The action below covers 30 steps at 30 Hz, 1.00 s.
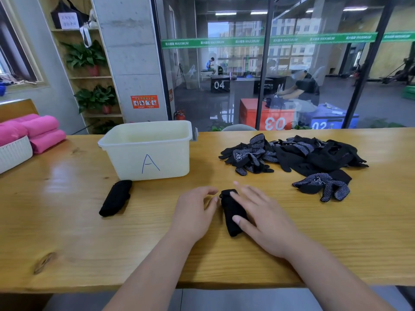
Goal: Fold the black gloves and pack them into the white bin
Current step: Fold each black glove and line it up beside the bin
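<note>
The right hand (pixel 265 218) is pressing flat, with straight spread fingers, on a folded black glove (pixel 231 217), curling round nothing, while the left hand (pixel 193 212) is resting on the wooden table (pixel 67 232) just beside that bundle, its fingers loosely bent and gripping nothing (whether its fingertips are touching the fabric is hard to tell). The white bin (pixel 173 153) is standing beyond the hands, to the left, showing a large "A" drawn in blue marker on its near wall. A green strip (pixel 213 42) is running across the glass wall behind, repeating "MAXIMUM" beside characters too small to read; past the glass a black box (pixel 219 85) is showing "04", a red box (pixel 275 123) "03" and a blue box (pixel 332 122) "02". The glove under the palm is lying as a narrow dark roll; a second folded glove (pixel 115 198) is lying by the bin's near left corner. On the right a loose pile of gloves (pixel 303 153) is sprawling, black with white grip dots and a small white logo patch, with another dotted pair (pixel 323 185) lying just in front of it
</note>
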Available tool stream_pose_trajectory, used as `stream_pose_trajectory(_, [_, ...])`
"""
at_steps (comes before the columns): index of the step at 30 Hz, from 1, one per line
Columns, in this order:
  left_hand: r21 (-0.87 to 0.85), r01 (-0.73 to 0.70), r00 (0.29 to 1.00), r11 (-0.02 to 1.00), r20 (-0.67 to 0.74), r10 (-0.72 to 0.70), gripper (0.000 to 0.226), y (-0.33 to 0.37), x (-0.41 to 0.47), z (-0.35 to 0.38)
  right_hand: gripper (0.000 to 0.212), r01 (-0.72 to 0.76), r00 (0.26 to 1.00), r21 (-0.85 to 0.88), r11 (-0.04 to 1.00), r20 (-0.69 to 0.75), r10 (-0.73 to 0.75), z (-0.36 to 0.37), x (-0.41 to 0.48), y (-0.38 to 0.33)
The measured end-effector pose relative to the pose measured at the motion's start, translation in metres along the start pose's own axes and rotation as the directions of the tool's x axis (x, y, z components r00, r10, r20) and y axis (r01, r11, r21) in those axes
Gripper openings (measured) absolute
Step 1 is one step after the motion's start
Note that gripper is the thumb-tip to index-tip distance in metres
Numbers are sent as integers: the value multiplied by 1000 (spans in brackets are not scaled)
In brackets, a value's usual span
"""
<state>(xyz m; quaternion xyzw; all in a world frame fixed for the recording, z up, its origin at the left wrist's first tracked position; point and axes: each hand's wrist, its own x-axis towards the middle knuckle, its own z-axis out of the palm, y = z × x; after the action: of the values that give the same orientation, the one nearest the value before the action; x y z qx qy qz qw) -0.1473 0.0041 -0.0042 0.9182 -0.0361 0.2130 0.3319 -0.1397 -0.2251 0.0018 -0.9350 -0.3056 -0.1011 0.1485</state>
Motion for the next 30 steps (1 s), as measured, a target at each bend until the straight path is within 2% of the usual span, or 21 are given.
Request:
stream_pose_trajectory(2, [4,4,1000,1000,2,-4,26,-1,0,1,62,19,991,-38,999,136,-14,1,2,-2])
stream_pose_trajectory(6, [32,7,1000,999,8,-7,26,0,0,0,62,-2,979,-36,999,202,9,-1,7,-4])
stream_pose_trajectory(16, [210,-51,996,976,81,35,30,-7,1,-24,65,-47,962,-2,999,268,45,1,20,-20])
stream_pose_trajectory(22, [359,-68,997,931,68,47,34,-43,-9,-62,67,-28,969,-10,1000,244,30,19,46,-44])
stream_pose_trajectory(30, [468,-47,999,882,29,38,40,-96,-24,-115,67,18,972,3,1000,232,-18,42,85,-90])
